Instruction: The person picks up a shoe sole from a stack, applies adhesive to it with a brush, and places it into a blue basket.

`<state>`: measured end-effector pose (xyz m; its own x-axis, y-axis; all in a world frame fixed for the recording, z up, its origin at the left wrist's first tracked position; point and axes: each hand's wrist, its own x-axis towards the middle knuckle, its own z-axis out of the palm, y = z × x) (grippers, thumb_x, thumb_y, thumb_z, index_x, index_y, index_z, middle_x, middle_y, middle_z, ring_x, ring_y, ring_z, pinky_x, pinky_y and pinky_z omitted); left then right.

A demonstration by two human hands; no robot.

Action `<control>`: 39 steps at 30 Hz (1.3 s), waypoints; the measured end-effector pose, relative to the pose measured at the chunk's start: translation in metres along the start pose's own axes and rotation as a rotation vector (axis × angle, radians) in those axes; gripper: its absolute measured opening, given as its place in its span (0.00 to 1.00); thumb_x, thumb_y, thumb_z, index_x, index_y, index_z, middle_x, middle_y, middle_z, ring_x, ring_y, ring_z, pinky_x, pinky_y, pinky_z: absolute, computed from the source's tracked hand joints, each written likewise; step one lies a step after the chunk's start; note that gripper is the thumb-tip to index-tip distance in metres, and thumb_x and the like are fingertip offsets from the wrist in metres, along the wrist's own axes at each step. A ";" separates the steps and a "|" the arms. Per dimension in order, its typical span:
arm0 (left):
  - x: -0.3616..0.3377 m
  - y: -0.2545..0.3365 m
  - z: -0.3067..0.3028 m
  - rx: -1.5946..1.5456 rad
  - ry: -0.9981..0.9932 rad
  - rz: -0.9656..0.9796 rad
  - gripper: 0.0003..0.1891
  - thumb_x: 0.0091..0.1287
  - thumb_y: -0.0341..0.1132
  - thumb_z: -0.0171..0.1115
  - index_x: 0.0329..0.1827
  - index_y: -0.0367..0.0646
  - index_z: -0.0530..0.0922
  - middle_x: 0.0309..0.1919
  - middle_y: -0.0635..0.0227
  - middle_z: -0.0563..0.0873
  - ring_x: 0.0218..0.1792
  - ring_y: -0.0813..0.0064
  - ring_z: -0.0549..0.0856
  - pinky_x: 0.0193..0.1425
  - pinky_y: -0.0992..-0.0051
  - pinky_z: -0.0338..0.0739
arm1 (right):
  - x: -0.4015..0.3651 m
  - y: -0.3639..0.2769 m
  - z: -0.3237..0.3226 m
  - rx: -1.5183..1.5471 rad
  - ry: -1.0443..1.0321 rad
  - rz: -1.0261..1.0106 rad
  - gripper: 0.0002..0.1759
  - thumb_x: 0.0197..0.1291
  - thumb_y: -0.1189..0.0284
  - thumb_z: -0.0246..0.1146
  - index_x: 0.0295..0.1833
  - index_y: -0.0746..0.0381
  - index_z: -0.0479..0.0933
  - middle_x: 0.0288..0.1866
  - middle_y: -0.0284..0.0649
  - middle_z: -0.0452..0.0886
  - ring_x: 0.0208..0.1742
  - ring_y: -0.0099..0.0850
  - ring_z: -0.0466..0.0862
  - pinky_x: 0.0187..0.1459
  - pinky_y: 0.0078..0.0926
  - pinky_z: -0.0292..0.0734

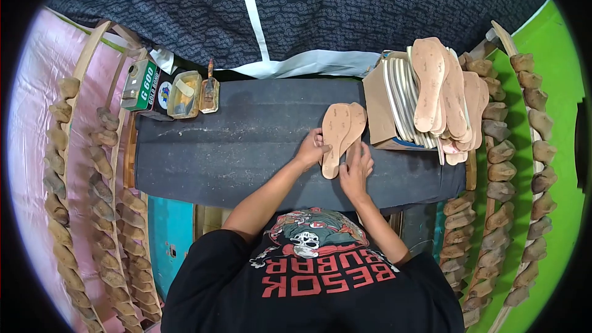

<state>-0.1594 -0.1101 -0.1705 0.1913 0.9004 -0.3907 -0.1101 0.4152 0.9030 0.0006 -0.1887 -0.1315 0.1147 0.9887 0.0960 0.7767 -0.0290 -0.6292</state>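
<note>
Two tan shoe insoles lie side by side and overlap above the dark tabletop, the left insole [335, 135] partly covering the right insole [357, 120]. My left hand [312, 150] grips the outer edge of the left one, its thumb on top and the other fingers partly hidden beneath. At the narrow lower end of the right one, my right hand [356, 171] has its fingers closed around the edge. Small dark marks show on both insoles. Close by on the right, a stack of similar insoles [430, 86] leans out of a cardboard box.
The cardboard box [377, 102] stands at the table's right end. A dark cloth covers the table [234, 160]. At back left are a glue can [147, 89], a plastic tub [184, 95] and a brush in a small container [209, 95]. Racks of wooden shoe lasts [501, 169] flank both sides.
</note>
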 end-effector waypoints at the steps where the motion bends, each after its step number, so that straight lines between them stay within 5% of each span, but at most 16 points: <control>1: 0.000 -0.003 0.001 -0.035 -0.018 0.036 0.29 0.65 0.19 0.66 0.68 0.37 0.67 0.48 0.63 0.83 0.52 0.72 0.85 0.59 0.70 0.81 | 0.000 0.000 0.001 0.040 0.080 0.020 0.41 0.57 0.75 0.63 0.79 0.63 0.62 0.78 0.53 0.59 0.74 0.57 0.61 0.73 0.57 0.56; 3: -0.004 -0.004 0.004 -0.064 -0.009 0.072 0.22 0.64 0.20 0.67 0.62 0.38 0.75 0.46 0.67 0.86 0.50 0.76 0.86 0.59 0.73 0.80 | 0.007 0.000 -0.002 0.088 0.050 0.000 0.39 0.57 0.74 0.64 0.77 0.64 0.64 0.75 0.53 0.63 0.72 0.56 0.63 0.72 0.55 0.57; 7: -0.001 -0.010 -0.001 0.131 0.038 0.149 0.22 0.65 0.22 0.65 0.63 0.38 0.74 0.50 0.65 0.87 0.52 0.77 0.85 0.61 0.71 0.79 | 0.019 0.015 -0.003 0.165 -0.073 -0.181 0.36 0.59 0.72 0.68 0.73 0.64 0.67 0.66 0.52 0.74 0.66 0.52 0.71 0.69 0.48 0.63; 14: -0.020 -0.003 0.002 -0.386 0.000 0.222 0.25 0.70 0.31 0.56 0.71 0.39 0.69 0.60 0.63 0.82 0.62 0.73 0.81 0.70 0.68 0.73 | 0.017 -0.001 -0.007 0.296 -0.189 -0.302 0.35 0.63 0.74 0.67 0.74 0.68 0.65 0.54 0.50 0.81 0.55 0.45 0.80 0.58 0.43 0.74; 16: -0.033 0.003 0.005 -0.490 0.005 0.233 0.26 0.72 0.34 0.54 0.73 0.39 0.67 0.65 0.62 0.80 0.66 0.71 0.79 0.73 0.67 0.71 | 0.018 -0.009 -0.011 0.486 -0.489 -0.107 0.35 0.66 0.73 0.66 0.75 0.71 0.62 0.47 0.48 0.83 0.45 0.40 0.85 0.49 0.38 0.79; 17: -0.042 0.008 0.006 -0.465 -0.025 0.248 0.27 0.73 0.37 0.52 0.75 0.40 0.65 0.69 0.61 0.76 0.70 0.69 0.76 0.77 0.66 0.67 | 0.014 0.005 0.006 0.442 -0.403 -0.232 0.35 0.69 0.73 0.65 0.77 0.69 0.60 0.43 0.46 0.85 0.38 0.40 0.86 0.44 0.35 0.81; 20: -0.066 0.017 0.008 -0.471 -0.070 0.316 0.31 0.80 0.48 0.46 0.81 0.41 0.59 0.77 0.63 0.68 0.78 0.68 0.66 0.83 0.64 0.56 | 0.013 0.005 0.022 0.800 -0.560 -0.116 0.33 0.71 0.74 0.63 0.77 0.65 0.61 0.46 0.48 0.86 0.42 0.40 0.87 0.46 0.36 0.81; 24: -0.088 0.007 -0.005 -0.519 0.101 0.309 0.33 0.83 0.53 0.41 0.83 0.41 0.58 0.76 0.61 0.70 0.76 0.68 0.70 0.80 0.66 0.63 | 0.015 -0.011 0.024 0.691 -0.791 -0.131 0.28 0.73 0.77 0.57 0.76 0.64 0.64 0.59 0.57 0.81 0.55 0.44 0.86 0.55 0.41 0.78; 25: -0.096 0.009 -0.010 -0.522 0.148 0.280 0.33 0.83 0.55 0.41 0.83 0.42 0.60 0.75 0.61 0.72 0.74 0.68 0.72 0.79 0.65 0.65 | 0.014 -0.017 0.031 0.627 -0.714 -0.310 0.26 0.72 0.77 0.56 0.73 0.66 0.65 0.59 0.59 0.77 0.58 0.53 0.81 0.60 0.48 0.74; 30: -0.107 -0.017 -0.055 -0.686 0.052 0.087 0.31 0.83 0.58 0.40 0.77 0.45 0.69 0.68 0.64 0.79 0.68 0.67 0.78 0.75 0.62 0.71 | 0.006 -0.061 0.037 0.287 -0.618 -0.469 0.20 0.71 0.76 0.57 0.66 0.69 0.69 0.51 0.57 0.72 0.55 0.60 0.75 0.59 0.56 0.69; 33: -0.110 -0.017 -0.080 -0.724 0.077 0.078 0.31 0.83 0.58 0.40 0.76 0.45 0.70 0.65 0.63 0.82 0.64 0.66 0.82 0.71 0.61 0.75 | 0.011 -0.090 0.034 0.106 -0.578 -0.515 0.17 0.70 0.75 0.58 0.61 0.69 0.74 0.48 0.54 0.76 0.52 0.57 0.79 0.55 0.55 0.73; 36: -0.111 -0.023 -0.116 -0.810 -0.126 0.094 0.31 0.83 0.58 0.39 0.75 0.44 0.70 0.62 0.62 0.84 0.57 0.65 0.85 0.63 0.61 0.81 | 0.029 -0.116 0.040 0.095 -0.656 -0.470 0.13 0.68 0.72 0.64 0.53 0.68 0.81 0.39 0.49 0.80 0.42 0.51 0.84 0.46 0.49 0.78; 39: -0.107 -0.024 -0.157 -0.780 -0.147 0.123 0.32 0.83 0.58 0.39 0.76 0.43 0.69 0.63 0.60 0.83 0.50 0.64 0.88 0.50 0.62 0.87 | 0.064 -0.131 0.073 0.357 -0.535 -0.309 0.14 0.69 0.65 0.66 0.46 0.67 0.84 0.28 0.37 0.81 0.31 0.29 0.80 0.36 0.32 0.76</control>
<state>-0.3307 -0.1959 -0.1784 0.2536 0.9419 -0.2201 -0.7784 0.3338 0.5317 -0.1391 -0.1109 -0.0995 -0.4682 0.8833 -0.0233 0.4639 0.2232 -0.8573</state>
